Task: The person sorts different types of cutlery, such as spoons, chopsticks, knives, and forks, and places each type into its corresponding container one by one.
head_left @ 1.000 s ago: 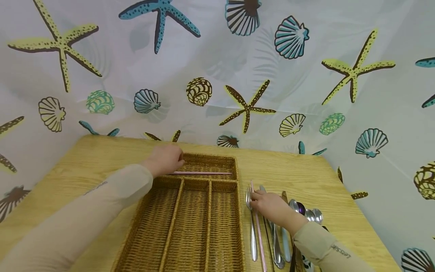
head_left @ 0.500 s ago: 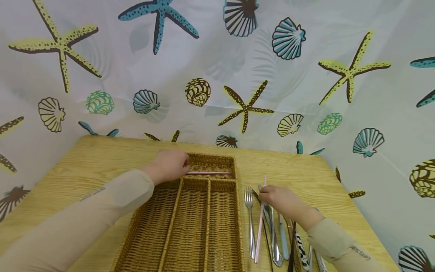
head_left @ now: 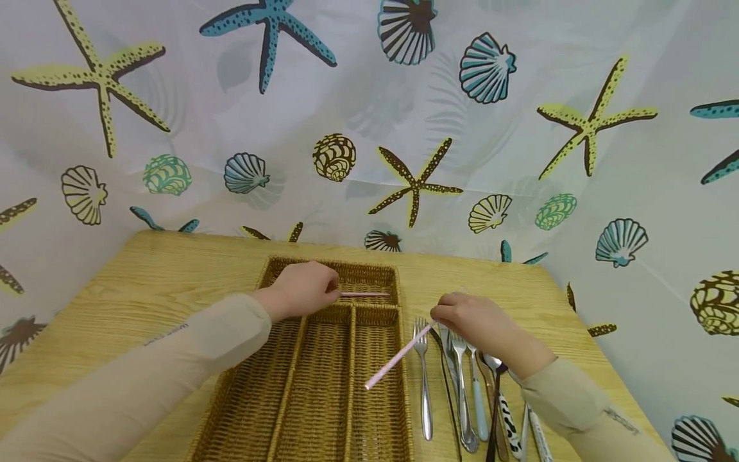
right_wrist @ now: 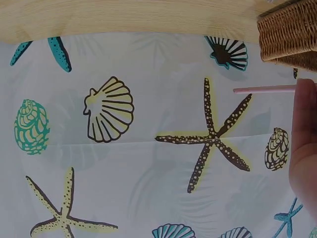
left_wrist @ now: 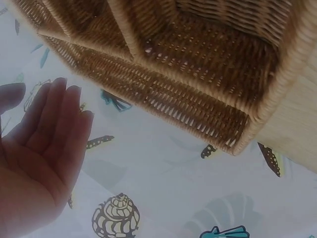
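Note:
My right hand (head_left: 482,324) pinches a slim pink chopstick (head_left: 398,357) near its far end, above the right rim of a woven cutlery tray (head_left: 406,378). The chopstick slants down and left over the tray. In the right wrist view its other end shows as a pink rod (right_wrist: 262,89) beyond the fingers. A second pink chopstick (head_left: 366,294) lies crosswise in the tray's back compartment. My left hand (head_left: 306,287) is over that compartment and hides this chopstick's left part. The left wrist view shows the left hand's fingers (left_wrist: 59,114) extended, with nothing in them.
Right of the tray lie a fork (head_left: 424,385), a second fork (head_left: 462,385), a light-blue-handled piece (head_left: 480,407), a black-and-white patterned handle (head_left: 509,420) and several spoons and knives. A shell-print cloth (head_left: 346,115) hangs behind the wooden table (head_left: 185,282).
My right hand has lifted the pink chopstick off the cutlery and swung its near end left over the tray. The left hand has moved right along the back compartment; the chopstick there stays put.

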The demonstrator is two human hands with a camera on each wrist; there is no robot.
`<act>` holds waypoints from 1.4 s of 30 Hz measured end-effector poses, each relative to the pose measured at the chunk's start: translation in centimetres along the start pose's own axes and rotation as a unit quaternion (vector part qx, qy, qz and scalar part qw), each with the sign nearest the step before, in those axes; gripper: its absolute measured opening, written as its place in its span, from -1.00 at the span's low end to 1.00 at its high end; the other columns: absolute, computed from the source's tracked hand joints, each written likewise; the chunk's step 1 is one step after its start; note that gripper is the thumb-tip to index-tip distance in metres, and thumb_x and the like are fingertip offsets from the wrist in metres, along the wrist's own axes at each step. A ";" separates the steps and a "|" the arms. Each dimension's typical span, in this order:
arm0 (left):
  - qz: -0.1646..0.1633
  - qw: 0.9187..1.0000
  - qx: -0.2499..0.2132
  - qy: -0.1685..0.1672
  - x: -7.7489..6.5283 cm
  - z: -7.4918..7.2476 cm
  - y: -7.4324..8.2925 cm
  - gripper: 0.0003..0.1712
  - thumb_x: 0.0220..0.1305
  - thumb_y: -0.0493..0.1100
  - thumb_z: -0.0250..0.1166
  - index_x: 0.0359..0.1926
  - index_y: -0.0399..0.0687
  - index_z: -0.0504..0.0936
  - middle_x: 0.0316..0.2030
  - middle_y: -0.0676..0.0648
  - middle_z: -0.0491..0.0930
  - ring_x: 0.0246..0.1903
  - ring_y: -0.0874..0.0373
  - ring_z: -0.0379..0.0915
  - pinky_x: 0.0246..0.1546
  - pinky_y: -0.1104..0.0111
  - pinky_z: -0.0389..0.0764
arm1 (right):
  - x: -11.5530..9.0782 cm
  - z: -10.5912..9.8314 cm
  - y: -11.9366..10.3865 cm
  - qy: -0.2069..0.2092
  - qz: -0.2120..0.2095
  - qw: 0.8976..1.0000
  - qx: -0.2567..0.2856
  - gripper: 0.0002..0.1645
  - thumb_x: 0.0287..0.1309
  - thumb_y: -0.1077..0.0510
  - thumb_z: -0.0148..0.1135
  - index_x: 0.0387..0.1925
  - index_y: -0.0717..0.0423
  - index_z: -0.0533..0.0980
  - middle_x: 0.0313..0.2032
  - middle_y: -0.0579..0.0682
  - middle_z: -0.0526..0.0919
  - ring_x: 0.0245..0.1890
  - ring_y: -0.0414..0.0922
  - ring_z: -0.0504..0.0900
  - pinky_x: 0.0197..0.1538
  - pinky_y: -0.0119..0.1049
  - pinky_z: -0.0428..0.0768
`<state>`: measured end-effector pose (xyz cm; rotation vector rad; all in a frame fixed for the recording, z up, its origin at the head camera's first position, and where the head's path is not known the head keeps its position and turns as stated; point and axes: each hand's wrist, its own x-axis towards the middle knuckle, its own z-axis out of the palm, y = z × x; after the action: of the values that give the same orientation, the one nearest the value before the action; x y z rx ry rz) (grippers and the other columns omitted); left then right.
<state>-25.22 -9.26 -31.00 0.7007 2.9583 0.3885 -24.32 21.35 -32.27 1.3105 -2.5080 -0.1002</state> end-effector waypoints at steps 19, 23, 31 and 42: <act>0.050 0.999 -0.002 -0.012 0.3 0.8 1.9 -0.68 0.20 0.14 0.22 -0.19 0.06 0.66 -0.38 0.11 0.65 -0.48 0.30 0.49 -0.48 0.39 0.49 | 4.5 0.1 -2.9 -0.023 0.079 0.997 -0.010 -0.90 0.09 0.20 0.27 -0.31 0.01 0.62 -0.47 -0.10 0.59 -0.51 -0.21 0.54 -0.49 -0.42 0.48; 0.070 0.997 0.007 -0.011 0.4 1.0 2.1 -0.74 0.20 0.02 0.26 -0.16 0.03 0.66 -0.31 0.07 0.68 -0.40 0.26 0.56 -0.35 0.32 0.57 | 5.1 0.3 -3.2 -0.025 0.096 0.995 -0.012 -0.91 0.10 0.20 0.26 -0.31 0.01 0.63 -0.49 -0.11 0.58 -0.50 -0.20 0.54 -0.48 -0.39 0.50; 0.100 0.994 0.042 0.027 0.7 1.1 1.9 -0.88 0.23 -0.11 0.24 -0.29 0.03 0.69 -0.41 0.08 0.68 -0.46 0.25 0.56 -0.38 0.32 0.58 | 5.4 0.5 -3.3 -0.009 0.092 0.996 -0.007 -0.93 0.11 0.22 0.24 -0.36 0.04 0.63 -0.52 -0.10 0.57 -0.52 -0.19 0.55 -0.48 -0.37 0.51; 0.091 0.993 0.060 0.042 0.8 0.5 0.5 -0.90 0.24 -0.12 0.23 -0.34 0.05 0.67 -0.42 0.07 0.67 -0.48 0.25 0.55 -0.41 0.34 0.57 | 4.8 0.0 -2.3 0.039 0.114 0.991 -0.059 -0.82 0.04 0.00 0.32 -0.39 0.02 0.59 -0.51 -0.10 0.60 -0.55 -0.19 0.54 -0.63 -0.38 0.39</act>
<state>-25.66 -8.33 -31.31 0.9960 3.0276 0.2584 -25.10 16.11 -31.62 0.9562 -2.5243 -0.1400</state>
